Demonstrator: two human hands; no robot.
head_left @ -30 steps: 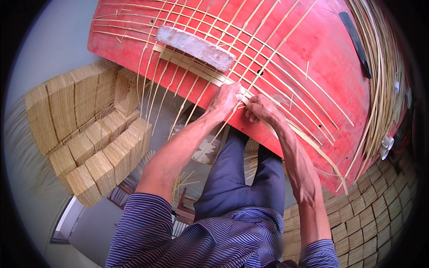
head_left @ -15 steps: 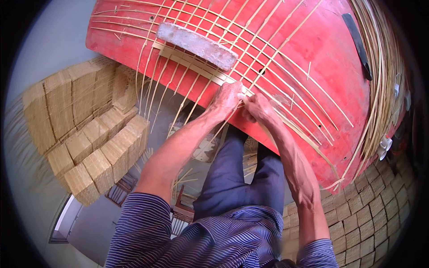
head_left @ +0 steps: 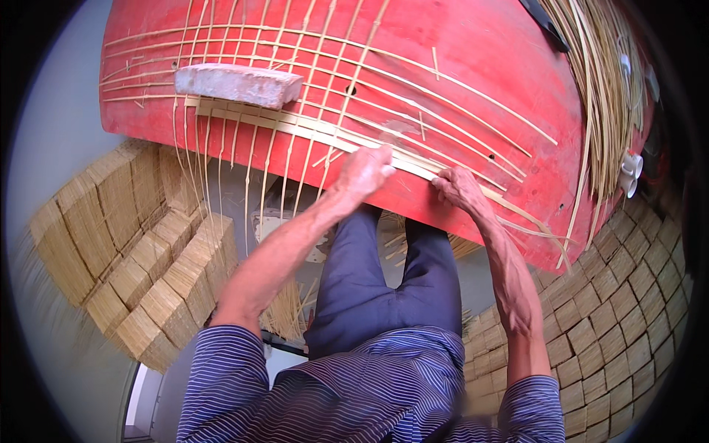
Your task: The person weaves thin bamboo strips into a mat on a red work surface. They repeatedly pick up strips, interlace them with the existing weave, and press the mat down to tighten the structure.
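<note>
A woven grid of pale split-cane strips (head_left: 321, 65) lies on the red board (head_left: 526, 103), weighted by a dusty, whitish brick-like block (head_left: 236, 85). Along the grid's near side runs a flat wide strip (head_left: 303, 127). My left hand (head_left: 365, 171) is closed on this strip near the board's front edge, its knuckles up. My right hand (head_left: 461, 192) grips the same strip further right, fingers curled. Loose strip ends hang over the front edge left of my left hand.
A bundle of long strips (head_left: 602, 96) lies along the board's right side, with a dark flat tool (head_left: 546, 26) and white cylinders (head_left: 629, 173). Stacked woven straw-coloured bundles stand lower left (head_left: 74, 236). A wall of similar blocks (head_left: 605, 332) curves at lower right. My legs are below the board.
My view has swung, so the board and block appear further left. My right hand has slid rightward along the wide strip, widening the gap between my hands.
</note>
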